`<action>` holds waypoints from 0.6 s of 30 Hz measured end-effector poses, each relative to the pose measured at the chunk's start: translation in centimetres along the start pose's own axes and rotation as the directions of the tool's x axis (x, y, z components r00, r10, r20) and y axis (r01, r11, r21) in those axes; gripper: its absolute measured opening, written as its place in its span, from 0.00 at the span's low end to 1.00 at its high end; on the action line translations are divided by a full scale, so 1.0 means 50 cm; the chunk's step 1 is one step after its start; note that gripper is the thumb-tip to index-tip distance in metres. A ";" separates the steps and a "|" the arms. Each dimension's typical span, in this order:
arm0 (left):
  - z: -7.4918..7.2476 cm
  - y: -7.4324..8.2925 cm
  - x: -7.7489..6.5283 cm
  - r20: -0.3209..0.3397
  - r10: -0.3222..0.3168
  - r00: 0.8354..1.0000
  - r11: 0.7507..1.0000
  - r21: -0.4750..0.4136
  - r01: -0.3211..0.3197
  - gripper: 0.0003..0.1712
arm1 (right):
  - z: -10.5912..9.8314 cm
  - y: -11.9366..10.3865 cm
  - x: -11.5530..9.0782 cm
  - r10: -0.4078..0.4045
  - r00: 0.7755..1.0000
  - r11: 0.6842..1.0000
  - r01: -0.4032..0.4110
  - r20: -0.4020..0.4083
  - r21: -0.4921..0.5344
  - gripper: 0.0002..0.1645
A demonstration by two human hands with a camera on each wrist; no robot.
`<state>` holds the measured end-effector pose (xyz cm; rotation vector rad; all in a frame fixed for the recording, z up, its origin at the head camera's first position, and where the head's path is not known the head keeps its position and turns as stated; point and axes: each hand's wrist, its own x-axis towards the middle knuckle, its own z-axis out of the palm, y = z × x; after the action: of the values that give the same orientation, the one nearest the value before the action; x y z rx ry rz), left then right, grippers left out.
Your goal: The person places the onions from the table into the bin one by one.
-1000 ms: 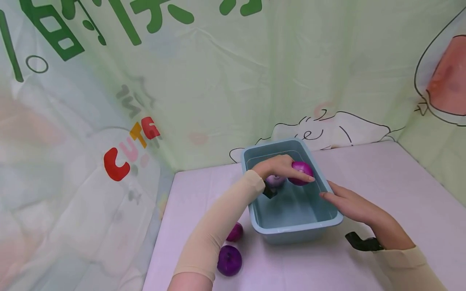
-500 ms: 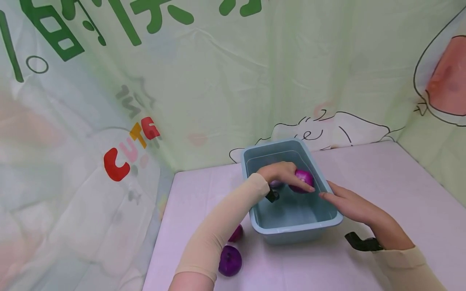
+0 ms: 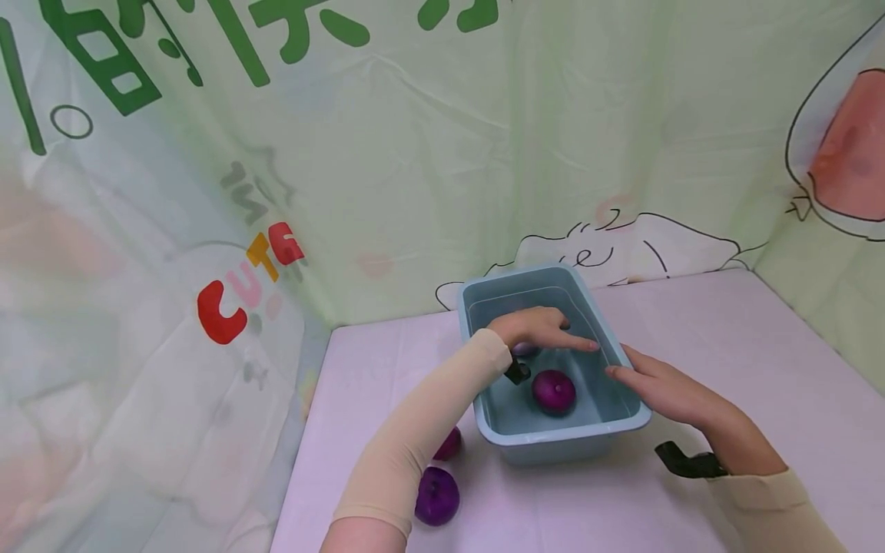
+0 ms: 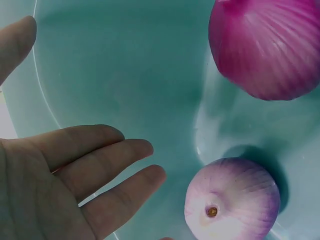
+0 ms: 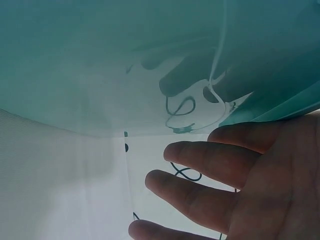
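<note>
My left hand (image 3: 542, 329) is inside a blue plastic basin (image 3: 563, 439), its fingers extended and holding nothing. Near the basin's front lies a red onion (image 3: 554, 392), apart from the hand. A paler purple onion (image 4: 232, 200) sits beside the left fingertips in the left wrist view; the left wrist partly covers it in the head view. My right hand (image 3: 664, 388) rests against the basin's right side, thumb over the rim. The right wrist view shows the straight, spread fingers (image 5: 195, 197) along the outer wall.
Two more purple onions, a small one (image 3: 449, 444) and a darker one (image 3: 437, 497), lie left of the basin on the pale tablecloth (image 3: 387, 353), partly behind the left sleeve. A printed curtain (image 3: 415, 192) stands close behind the basin.
The left hand has lowered the red onion into the basin and let it go; the onion has moved toward the basin's front. The right hand and basin have stayed put.
</note>
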<state>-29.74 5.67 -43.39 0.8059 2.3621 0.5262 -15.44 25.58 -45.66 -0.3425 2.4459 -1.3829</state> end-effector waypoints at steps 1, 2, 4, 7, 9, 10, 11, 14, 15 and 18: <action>-0.001 0.000 -0.001 0.001 0.000 1.000 1.000 0.002 0.000 0.31 | 0.000 0.000 0.000 -0.001 1.000 1.000 0.001 -0.001 -0.002 0.42; -0.002 0.000 -0.002 0.004 0.002 1.000 1.000 -0.001 -0.002 0.30 | 0.000 0.000 0.000 0.000 1.000 1.000 0.000 -0.002 -0.002 0.42; -0.005 0.000 -0.005 0.010 0.009 1.000 1.000 -0.007 -0.009 0.29 | 0.001 0.001 0.000 -0.001 1.000 1.000 0.001 -0.002 -0.004 0.42; -0.014 0.000 -0.016 0.009 0.025 1.000 1.000 -0.014 -0.025 0.29 | 0.004 0.001 0.000 0.006 1.000 1.000 -0.006 0.000 -0.012 0.42; -0.023 -0.001 -0.025 0.006 0.043 0.999 0.999 -0.012 -0.043 0.32 | 0.005 0.000 0.000 0.014 1.000 1.000 -0.014 -0.002 -0.020 0.42; -0.029 -0.002 -0.031 0.002 0.053 0.999 0.999 -0.007 -0.053 0.33 | 0.005 0.000 0.000 0.015 1.000 1.000 -0.015 -0.003 -0.023 0.42; -0.034 -0.002 -0.037 -0.009 0.058 0.998 0.998 0.002 -0.058 0.36 | 0.005 0.000 0.000 0.015 1.000 1.000 -0.015 -0.003 -0.020 0.42; -0.053 -0.009 -0.055 -0.045 0.076 0.996 0.997 0.036 -0.074 0.42 | 0.004 0.000 0.001 0.005 1.000 1.000 -0.006 -0.005 -0.008 0.42; -0.060 -0.012 -0.062 -0.059 0.077 0.995 0.996 0.045 -0.074 0.43 | 0.004 0.000 0.002 0.002 1.000 1.000 -0.002 -0.004 0.000 0.42; -0.078 -0.024 -0.081 -0.092 0.092 0.991 0.994 0.073 -0.086 0.46 | 0.004 0.001 0.005 0.000 1.000 1.000 0.000 -0.001 0.012 0.42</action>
<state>-30.13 1.46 -39.48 0.9403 2.4521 0.5339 -15.58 25.37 -45.84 -0.3396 2.4372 -1.3974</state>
